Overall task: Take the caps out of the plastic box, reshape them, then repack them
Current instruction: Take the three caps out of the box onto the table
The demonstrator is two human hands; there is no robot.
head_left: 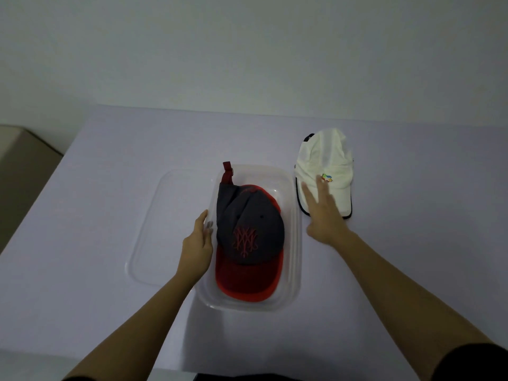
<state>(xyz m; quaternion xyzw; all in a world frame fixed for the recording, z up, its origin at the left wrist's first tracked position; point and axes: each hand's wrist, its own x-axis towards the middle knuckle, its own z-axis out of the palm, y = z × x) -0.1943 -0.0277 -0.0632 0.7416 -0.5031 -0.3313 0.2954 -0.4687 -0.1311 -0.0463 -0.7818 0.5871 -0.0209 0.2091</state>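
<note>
A clear plastic box [295, 243] stands in the middle of the table. Inside it lies a dark grey cap with a red brim [248, 235], brim toward me, its red strap sticking up over the far rim. A white cap with a dark-edged brim [325, 160] lies on the table just right of the box. My left hand [197, 247] rests on the box's left wall, fingers curled over its rim. My right hand [323, 213] hovers over the white cap's brim with fingers spread, holding nothing.
The box's clear lid [165, 224] lies flat on the table, touching the box on its left side. The pale table [110, 174] runs to a wall at the back. A beige object [22, 166] stands beyond the table's left edge.
</note>
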